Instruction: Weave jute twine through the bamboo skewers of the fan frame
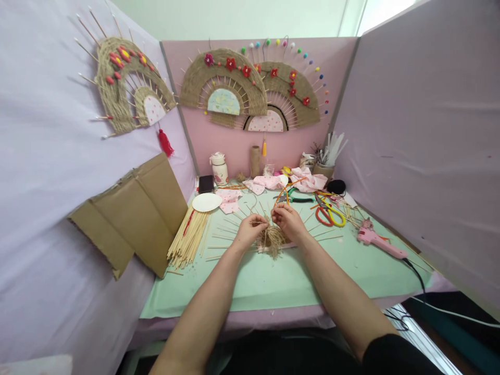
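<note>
A half-round piece with thin wooden sticks [330,238] fanning out lies on the green tabletop, and a loose bundle of tan twine [275,240] rests over its centre. My left hand [253,228] is at the upper left of the bundle, thumb and fingers pinched together at the twine. Close on the right, my right hand [288,221] is raised a little, its fingertips also pressed together. An orange strand [288,194] shows just above the right fingers; whether they hold it is unclear. What lies between the fingertips of each hand is too small to make out.
Bundled sticks [188,237], a white oval disc [207,202] and cardboard [142,213] are at left. Green-handled pliers [302,200], red and yellow scissors [335,217] and a pink glue gun [380,244] lie right. Pink cloth [308,180] and a bottle [219,169] stand behind.
</note>
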`<state>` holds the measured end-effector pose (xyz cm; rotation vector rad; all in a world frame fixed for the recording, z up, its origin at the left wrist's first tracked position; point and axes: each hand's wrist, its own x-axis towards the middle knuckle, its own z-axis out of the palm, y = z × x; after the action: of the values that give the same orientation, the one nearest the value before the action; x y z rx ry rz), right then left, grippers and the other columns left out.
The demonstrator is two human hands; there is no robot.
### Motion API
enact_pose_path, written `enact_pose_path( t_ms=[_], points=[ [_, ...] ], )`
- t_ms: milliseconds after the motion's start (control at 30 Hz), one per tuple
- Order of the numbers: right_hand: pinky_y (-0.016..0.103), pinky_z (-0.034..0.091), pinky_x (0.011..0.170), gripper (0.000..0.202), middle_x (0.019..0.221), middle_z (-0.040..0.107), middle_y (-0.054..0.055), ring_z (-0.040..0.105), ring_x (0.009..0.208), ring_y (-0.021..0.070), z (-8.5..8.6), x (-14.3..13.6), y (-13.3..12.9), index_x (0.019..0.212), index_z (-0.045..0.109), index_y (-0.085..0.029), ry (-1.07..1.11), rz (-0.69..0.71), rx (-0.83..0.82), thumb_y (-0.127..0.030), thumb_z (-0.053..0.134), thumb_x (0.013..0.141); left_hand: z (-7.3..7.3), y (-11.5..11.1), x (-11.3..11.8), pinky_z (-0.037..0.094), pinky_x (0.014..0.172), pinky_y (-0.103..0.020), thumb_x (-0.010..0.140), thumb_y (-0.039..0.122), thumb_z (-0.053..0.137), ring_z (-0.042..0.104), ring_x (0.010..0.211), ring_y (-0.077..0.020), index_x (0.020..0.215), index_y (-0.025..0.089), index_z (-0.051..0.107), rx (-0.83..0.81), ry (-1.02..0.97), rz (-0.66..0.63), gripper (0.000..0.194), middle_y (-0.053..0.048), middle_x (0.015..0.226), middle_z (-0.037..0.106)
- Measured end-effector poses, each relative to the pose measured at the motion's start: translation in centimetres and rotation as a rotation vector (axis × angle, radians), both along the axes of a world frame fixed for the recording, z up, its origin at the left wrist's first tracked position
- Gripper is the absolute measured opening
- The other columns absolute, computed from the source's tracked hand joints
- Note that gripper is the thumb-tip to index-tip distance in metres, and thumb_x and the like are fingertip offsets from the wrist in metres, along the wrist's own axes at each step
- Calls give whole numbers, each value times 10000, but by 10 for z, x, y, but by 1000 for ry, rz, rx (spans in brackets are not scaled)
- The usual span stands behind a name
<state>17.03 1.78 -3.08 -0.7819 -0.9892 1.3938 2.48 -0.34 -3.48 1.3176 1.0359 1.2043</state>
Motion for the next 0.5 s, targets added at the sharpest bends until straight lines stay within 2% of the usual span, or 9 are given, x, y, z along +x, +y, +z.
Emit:
enact_pose_path(
  t_ms=[133, 300, 500],
  points=[
    [272, 441, 629, 211, 732, 628, -4, 570, 627, 115, 3, 0, -2, 726, 525, -210, 30, 51, -19, -347, 669, 654, 0, 2, -2, 412, 592, -223, 570, 280, 749, 547, 583, -93, 717, 142, 584, -76, -137, -8, 261, 8, 625, 602],
    [277, 457, 681, 277, 872, 650, 21, 593, 761, 144, -2, 1, 2, 783, 565, -222, -49, 5, 24, -476, 631, 695, 6, 4, -10, 459, 641, -242, 538, 273, 777, 590, 687, -108, 778, 165, 538, -196, -450, 18, 356, 5, 730, 618],
    [256, 436, 649, 357, 773, 613, 14, 554, 712, 132, -10, 0, 5, 791, 616, -208, -134, 53, 82, -556, 554, 745, 10, 8, -16, 470, 661, -226, 557, 231, 766, 598, 692, -92, 805, 178, 507, -155, -609, 42, 363, 14, 762, 621]
  ],
)
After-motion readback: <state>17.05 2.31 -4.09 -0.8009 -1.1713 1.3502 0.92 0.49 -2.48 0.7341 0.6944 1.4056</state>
